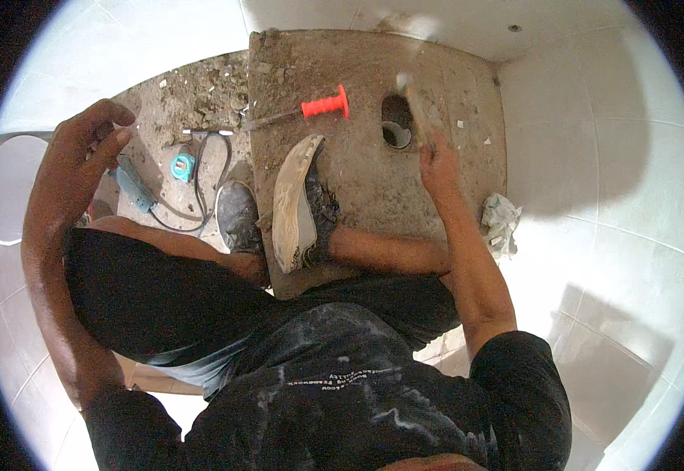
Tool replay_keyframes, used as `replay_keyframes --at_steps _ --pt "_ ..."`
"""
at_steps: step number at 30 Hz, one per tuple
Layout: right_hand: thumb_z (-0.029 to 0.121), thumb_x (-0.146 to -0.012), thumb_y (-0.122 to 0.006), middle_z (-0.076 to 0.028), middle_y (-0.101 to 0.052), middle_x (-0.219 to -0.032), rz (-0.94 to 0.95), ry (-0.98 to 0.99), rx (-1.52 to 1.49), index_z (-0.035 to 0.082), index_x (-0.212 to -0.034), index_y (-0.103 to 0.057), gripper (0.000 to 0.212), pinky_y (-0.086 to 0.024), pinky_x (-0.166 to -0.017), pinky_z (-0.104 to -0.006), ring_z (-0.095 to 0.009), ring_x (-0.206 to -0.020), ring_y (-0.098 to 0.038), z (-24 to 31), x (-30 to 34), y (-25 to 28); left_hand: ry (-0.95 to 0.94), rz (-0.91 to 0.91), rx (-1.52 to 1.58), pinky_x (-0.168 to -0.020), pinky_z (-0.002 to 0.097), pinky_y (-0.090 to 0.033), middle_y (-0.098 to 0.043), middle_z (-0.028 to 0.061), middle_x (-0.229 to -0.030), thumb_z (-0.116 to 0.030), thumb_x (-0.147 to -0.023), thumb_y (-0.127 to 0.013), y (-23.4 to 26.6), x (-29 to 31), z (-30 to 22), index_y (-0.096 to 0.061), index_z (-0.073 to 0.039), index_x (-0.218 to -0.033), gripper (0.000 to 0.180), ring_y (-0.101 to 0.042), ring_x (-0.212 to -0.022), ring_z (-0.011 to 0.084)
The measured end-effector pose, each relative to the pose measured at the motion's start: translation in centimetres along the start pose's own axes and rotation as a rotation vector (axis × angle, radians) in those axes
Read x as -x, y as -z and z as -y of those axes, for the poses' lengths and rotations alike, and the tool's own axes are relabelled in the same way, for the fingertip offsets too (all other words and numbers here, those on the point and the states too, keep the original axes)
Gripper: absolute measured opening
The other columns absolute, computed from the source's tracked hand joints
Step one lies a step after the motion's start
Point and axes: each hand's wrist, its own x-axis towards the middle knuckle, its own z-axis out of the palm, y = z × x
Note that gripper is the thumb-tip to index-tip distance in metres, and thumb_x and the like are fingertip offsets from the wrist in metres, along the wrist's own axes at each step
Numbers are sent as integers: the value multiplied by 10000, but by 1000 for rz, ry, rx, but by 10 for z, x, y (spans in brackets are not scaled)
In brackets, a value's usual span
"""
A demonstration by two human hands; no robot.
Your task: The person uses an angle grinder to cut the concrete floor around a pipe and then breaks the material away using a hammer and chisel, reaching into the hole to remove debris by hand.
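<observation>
My right hand (440,163) is closed around the handle of a hammer (422,102), smeared by motion, its pale head (403,82) pointing away from me. Just left of that hammer, a round hole (396,125) with a pipe rim opens in the dusty slab. A chisel (324,105) with a red hand-guard grip lies on the slab, its blade toward the left. On the far left my left hand (91,145) hangs in the air, fingers loosely curled, thumb apart and nothing in it. Near it lies a teal corded device (134,184), partly hidden.
A teal tape measure (182,166) and a dark cord (222,169) lie left of my shoes (299,204). Rubble (216,86) covers the far left floor. A crumpled white bag (500,220) sits beside the slab's right edge. Tiled walls (593,118) close in the space.
</observation>
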Motion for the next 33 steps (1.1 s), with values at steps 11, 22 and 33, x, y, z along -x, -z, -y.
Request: replay_keyframes --at_steps 11,22,33 --pt "137 -884 -622 -254 -666 -1023 36 -53 -34 51 -1321 -548 452 -527 -750 -446 -385 -847 -656 -5 5 -15 -7 -5 25 -656 282 -485 -641 71 -865 -203 -950 -599 -8 -8 0 -606 -2 -1061 230 -560 -698 128" --pt "194 -908 -625 -265 -666 -992 181 -178 -20 13 -1289 -554 428 -516 -763 -435 -361 -823 -668 -2 4 0 0 23 13 -642 282 -480 -620 63 -834 -212 -951 -600 -9 -14 -5 -611 0 -1052 236 -542 -677 124" --pt "180 -890 -634 -279 -669 -970 132 -202 39 5 -1265 -571 418 -507 -815 -468 -404 -879 -670 -22 12 -23 -31 42 30 -649 282 -485 -626 62 -844 -211 -951 -597 -9 -16 -1 -604 1 -1069 242 -551 -687 127"
